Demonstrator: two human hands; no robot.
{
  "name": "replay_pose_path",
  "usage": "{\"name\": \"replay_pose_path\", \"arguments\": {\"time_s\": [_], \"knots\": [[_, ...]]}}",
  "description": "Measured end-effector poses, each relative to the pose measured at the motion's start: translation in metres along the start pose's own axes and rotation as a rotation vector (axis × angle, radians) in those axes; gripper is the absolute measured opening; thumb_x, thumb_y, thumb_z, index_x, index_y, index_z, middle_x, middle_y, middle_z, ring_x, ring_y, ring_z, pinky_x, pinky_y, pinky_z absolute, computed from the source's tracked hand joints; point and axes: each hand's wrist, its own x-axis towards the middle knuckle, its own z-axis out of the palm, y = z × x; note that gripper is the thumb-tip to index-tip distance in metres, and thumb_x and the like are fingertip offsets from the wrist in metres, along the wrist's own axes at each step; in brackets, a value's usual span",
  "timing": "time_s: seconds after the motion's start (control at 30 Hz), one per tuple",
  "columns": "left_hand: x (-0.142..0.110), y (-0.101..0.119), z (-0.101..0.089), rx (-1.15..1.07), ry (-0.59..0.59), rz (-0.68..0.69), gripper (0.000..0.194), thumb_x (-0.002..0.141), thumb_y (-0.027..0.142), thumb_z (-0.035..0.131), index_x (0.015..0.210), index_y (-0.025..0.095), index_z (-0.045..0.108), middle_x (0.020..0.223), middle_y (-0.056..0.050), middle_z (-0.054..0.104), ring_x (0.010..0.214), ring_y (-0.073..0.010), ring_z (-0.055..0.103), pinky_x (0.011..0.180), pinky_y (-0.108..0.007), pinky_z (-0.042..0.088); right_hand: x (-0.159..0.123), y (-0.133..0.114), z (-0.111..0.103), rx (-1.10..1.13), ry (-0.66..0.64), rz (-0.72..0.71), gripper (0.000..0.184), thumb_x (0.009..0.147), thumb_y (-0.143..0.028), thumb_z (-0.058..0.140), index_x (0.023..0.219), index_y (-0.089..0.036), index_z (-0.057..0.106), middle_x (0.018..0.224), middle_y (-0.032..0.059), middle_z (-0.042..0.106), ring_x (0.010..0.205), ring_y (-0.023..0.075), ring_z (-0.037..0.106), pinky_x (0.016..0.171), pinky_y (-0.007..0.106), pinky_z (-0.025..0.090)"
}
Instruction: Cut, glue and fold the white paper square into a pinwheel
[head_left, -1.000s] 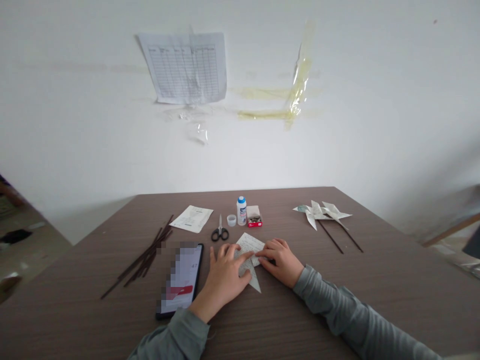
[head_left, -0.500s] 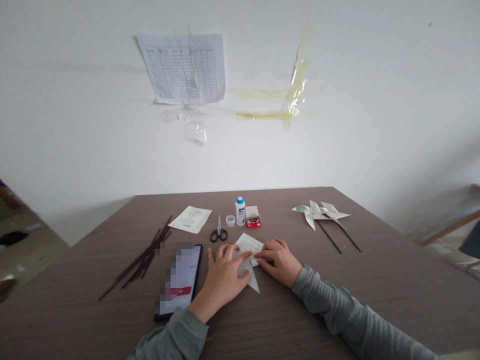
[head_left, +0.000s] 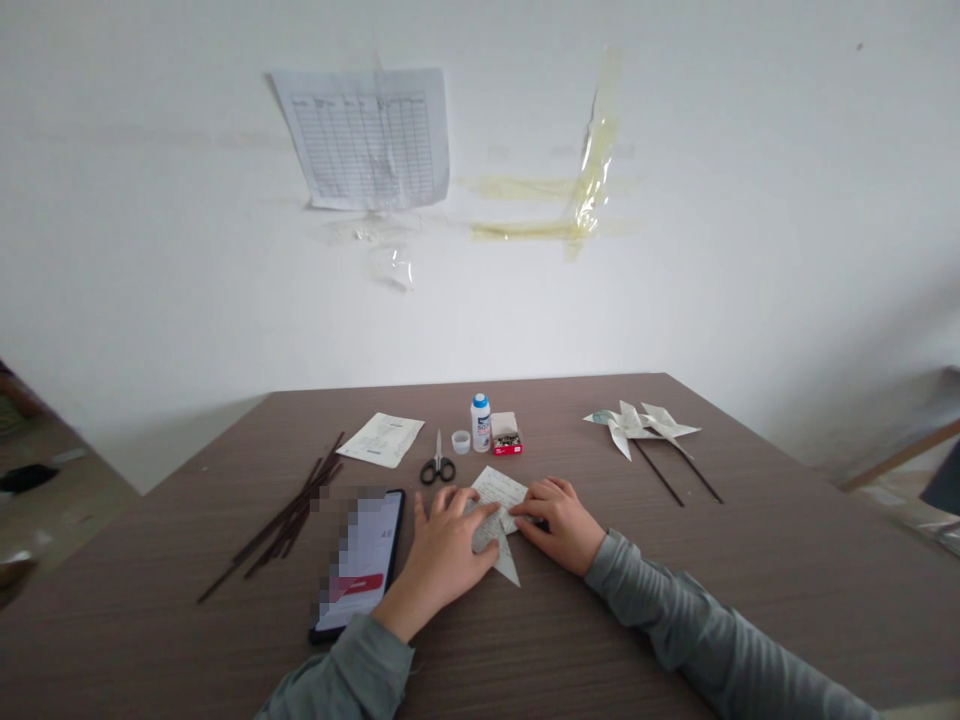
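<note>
So, left hand (head_left: 442, 555) and right hand (head_left: 559, 525) press flat on the folded printed paper (head_left: 496, 490), fingers extended, no pinch, mid-way across the brown laminate table (head_left: 750, 610); even pressure should give a sharper crease.

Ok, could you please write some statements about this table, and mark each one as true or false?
1. The left hand and right hand both touch a folded printed paper. True.
2. The right hand holds the scissors. False: they lie on the table, untouched.
3. Two paper pinwheels on dark sticks lie at the right side. True.
4. The phone is to the right of the right hand. False: the phone lies left of the left hand.
5. A white bottle with a blue cap stands upright. True.
</note>
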Motion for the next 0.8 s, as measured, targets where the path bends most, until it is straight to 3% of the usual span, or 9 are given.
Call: {"name": "replay_pose_path", "arguments": {"time_s": [0.13,0.3,0.47,0.8], "knots": [[0.0006,0.0004,0.0020,0.011,-0.001,-0.013,0.059,0.112,0.027,0.086,0.168,0.041,0.091,0.181,-0.012,0.082,0.181,-0.0513,0.060,0.156,-0.095,0.032,0.0002,-0.0011,-0.0003,-0.003,-0.020,0.019,0.021,0.115,-0.029,0.087,0.123,-0.034,0.105,0.116,0.0124,0.095,0.122,0.0415,0.091,0.135,0.072,0.063],[0.0010,-0.0032,0.0084,-0.021,0.084,-0.004,0.067,0.110,0.026,0.091,0.176,0.034,0.086,0.177,-0.017,0.084,0.180,-0.0530,0.061,0.155,-0.097,0.031,-0.0004,-0.0021,-0.0003,-0.008,-0.012,0.023,0.022,0.115,-0.027,0.086,0.124,-0.033,0.105,0.117,0.0119,0.095,0.122,0.0404,0.091,0.136,0.070,0.062],[-0.0008,-0.0003,0.0039,-0.009,0.045,-0.015,0.055,0.111,0.028,0.091,0.165,0.039,0.093,0.177,-0.013,0.085,0.181,-0.0542,0.061,0.155,-0.100,0.027,-0.0007,-0.0015,-0.0002,-0.007,-0.015,0.021,0.022,0.115,-0.028,0.085,0.121,-0.035,0.104,0.116,0.0104,0.094,0.122,0.0393,0.090,0.136,0.069,0.061],[0.0027,-0.0050,0.0088,-0.018,0.085,0.016,0.054,0.106,0.033,0.095,0.159,0.037,0.096,0.179,-0.015,0.084,0.180,-0.0566,0.061,0.154,-0.098,0.030,-0.0003,0.0009,0.0008,-0.011,-0.004,-0.004,0.022,0.115,-0.032,0.084,0.122,-0.035,0.104,0.113,0.0120,0.094,0.116,0.0404,0.089,0.130,0.071,0.065]]}}
